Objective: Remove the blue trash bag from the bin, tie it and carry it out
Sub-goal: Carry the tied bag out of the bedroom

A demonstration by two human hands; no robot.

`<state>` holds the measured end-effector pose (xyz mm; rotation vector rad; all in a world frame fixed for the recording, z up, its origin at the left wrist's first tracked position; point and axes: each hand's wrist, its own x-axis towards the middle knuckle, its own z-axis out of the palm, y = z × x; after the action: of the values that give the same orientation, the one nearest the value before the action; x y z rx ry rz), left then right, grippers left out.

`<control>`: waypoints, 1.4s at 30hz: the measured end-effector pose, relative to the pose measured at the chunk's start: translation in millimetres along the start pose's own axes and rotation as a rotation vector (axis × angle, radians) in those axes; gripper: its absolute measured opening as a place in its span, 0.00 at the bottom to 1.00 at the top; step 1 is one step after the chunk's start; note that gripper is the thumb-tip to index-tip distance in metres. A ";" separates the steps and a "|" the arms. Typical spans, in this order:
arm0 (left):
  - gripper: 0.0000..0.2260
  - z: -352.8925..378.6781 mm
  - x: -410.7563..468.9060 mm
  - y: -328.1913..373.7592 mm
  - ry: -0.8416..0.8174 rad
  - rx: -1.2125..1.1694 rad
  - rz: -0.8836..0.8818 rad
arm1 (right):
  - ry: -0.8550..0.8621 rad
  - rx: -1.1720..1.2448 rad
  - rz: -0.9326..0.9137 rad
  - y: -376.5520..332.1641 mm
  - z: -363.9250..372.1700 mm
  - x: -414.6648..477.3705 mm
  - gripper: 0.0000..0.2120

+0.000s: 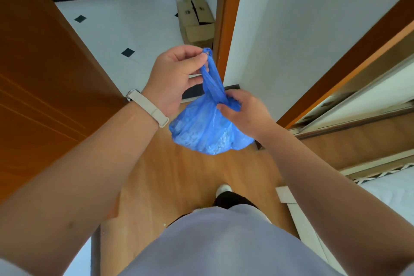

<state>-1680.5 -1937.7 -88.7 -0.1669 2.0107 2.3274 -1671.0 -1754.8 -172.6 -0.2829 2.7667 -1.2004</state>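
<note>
The blue trash bag [206, 130] hangs in front of me at chest height, bulging with contents. My left hand [172, 78], with a pale wristband, pinches the top of the bag's stretched handles between thumb and fingers. My right hand [242, 112] grips the gathered neck of the bag lower down, where the handles meet the body. The bin is not in view.
An open orange wooden door [44, 78] stands at my left, the door frame [226, 24] just ahead on the right. Beyond lies a white tiled hallway with cardboard boxes [197, 20] by the frame. A sliding wardrobe door [358, 101] and a bed edge [394, 186] are on my right.
</note>
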 end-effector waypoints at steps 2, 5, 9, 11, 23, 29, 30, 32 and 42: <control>0.10 -1.3 19.2 -1.2 -0.012 0.000 -0.003 | 0.004 -0.013 -0.002 4.7 2.6 18.0 0.13; 0.09 -3.4 51.6 -5.0 -0.020 0.015 -0.020 | -0.010 -0.005 0.013 15.3 8.6 48.8 0.14; 0.06 -11.7 109.1 -7.1 -0.014 0.057 -0.048 | -0.008 0.045 0.014 30.6 15.8 107.0 0.13; 0.05 -14.9 142.3 -5.1 -0.005 0.081 -0.066 | -0.012 0.068 0.018 36.6 16.1 141.8 0.13; 0.09 37.3 314.1 27.2 -0.084 0.175 -0.083 | 0.027 0.101 0.051 70.6 -30.9 297.9 0.13; 0.06 62.2 361.2 39.2 -0.151 0.195 -0.068 | 0.106 0.104 0.091 86.9 -57.4 333.8 0.13; 0.06 66.9 367.9 39.4 -0.168 0.205 -0.067 | 0.123 0.117 0.093 89.3 -60.5 335.2 0.13; 0.07 77.7 380.9 37.6 -0.207 0.206 -0.073 | 0.161 0.138 0.114 95.0 -67.2 337.0 0.12; 0.06 123.9 442.3 11.2 -0.428 0.202 -0.161 | 0.269 0.130 0.352 125.4 -85.6 343.7 0.13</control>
<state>-2125.8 -1827.6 -114.0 0.1612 1.9136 1.8557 -2037.5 -1683.7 -216.1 0.3897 2.7694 -1.3952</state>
